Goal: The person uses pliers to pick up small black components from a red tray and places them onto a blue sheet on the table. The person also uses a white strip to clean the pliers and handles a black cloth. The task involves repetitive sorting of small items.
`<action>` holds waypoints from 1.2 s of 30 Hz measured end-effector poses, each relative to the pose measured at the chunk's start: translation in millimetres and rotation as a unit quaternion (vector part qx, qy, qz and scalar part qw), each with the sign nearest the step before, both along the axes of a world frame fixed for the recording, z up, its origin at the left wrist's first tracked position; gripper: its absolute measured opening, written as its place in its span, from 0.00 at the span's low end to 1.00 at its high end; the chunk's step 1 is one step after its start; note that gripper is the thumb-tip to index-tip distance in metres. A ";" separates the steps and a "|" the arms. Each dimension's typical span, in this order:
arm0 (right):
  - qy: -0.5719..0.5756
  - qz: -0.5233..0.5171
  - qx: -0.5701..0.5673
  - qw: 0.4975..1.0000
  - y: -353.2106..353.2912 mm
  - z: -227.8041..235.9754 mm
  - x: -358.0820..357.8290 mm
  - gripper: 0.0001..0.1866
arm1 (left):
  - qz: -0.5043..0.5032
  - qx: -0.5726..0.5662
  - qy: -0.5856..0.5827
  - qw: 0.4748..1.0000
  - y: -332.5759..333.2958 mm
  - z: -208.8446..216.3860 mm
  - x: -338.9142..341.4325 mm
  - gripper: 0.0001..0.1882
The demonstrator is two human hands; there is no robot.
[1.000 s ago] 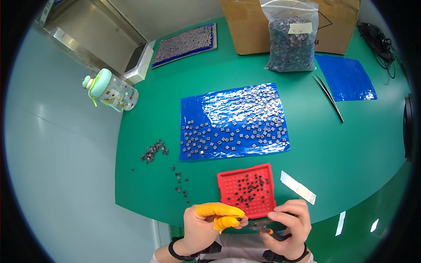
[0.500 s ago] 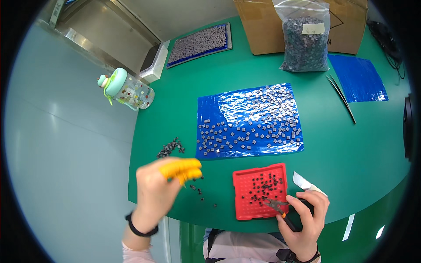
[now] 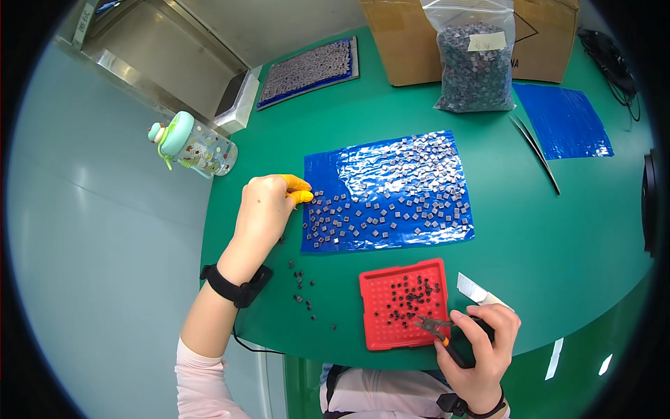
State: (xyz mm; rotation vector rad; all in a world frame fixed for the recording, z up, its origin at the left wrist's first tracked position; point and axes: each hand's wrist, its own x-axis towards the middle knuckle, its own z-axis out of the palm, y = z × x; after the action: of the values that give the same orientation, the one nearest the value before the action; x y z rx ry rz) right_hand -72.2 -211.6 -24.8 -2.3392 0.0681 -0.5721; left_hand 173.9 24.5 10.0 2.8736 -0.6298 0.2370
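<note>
My left hand (image 3: 269,199), with yellow finger cots on its fingertips, pinches at the left edge of a blue film sheet (image 3: 324,167). Small grey square pieces (image 3: 377,216) are spread over the sheet, some right beside those fingertips. What the pinch holds, if anything, is too small to make out. My right hand (image 3: 485,353) grips a pair of nippers (image 3: 453,349) with dark, orange-marked handles. The jaws of the nippers hover over the right side of a red tray (image 3: 368,307), where small black ring-like parts (image 3: 415,297) lie scattered.
Loose dark bits (image 3: 300,279) lie left of the tray. A white-and-silver strip (image 3: 478,290), tweezers (image 3: 536,153) and another blue sheet (image 3: 565,122) lie to the right. Farther back are a filled zip bag (image 3: 476,73), a carton (image 3: 401,45), a covered panel (image 3: 310,70) and a bottle (image 3: 202,146).
My left hand has moved up and away from me, from below the blue sheet to its left edge. The right hand and nippers stay over the tray. The whole view has shifted slightly.
</note>
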 end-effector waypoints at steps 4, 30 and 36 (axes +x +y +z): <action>0.003 -0.001 -0.007 1.000 -0.4 0.8 0.7 0.27 | -0.012 0.010 -0.022 1.000 0.3 -1.6 0.1 0.09; 0.010 0.004 -0.028 1.000 2.3 1.9 2.1 0.27 | 0.006 -0.020 0.055 0.998 33.2 17.0 -105.6 0.16; 0.024 -0.007 -0.036 0.999 4.7 2.7 2.3 0.27 | 0.051 -0.104 0.077 0.990 44.7 21.5 -106.9 0.11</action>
State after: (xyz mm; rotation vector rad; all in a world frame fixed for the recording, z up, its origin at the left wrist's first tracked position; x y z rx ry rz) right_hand -69.9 -206.8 -22.1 -2.4242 0.0873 -0.5338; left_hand 67.0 69.2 31.6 2.6932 -0.4056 0.0860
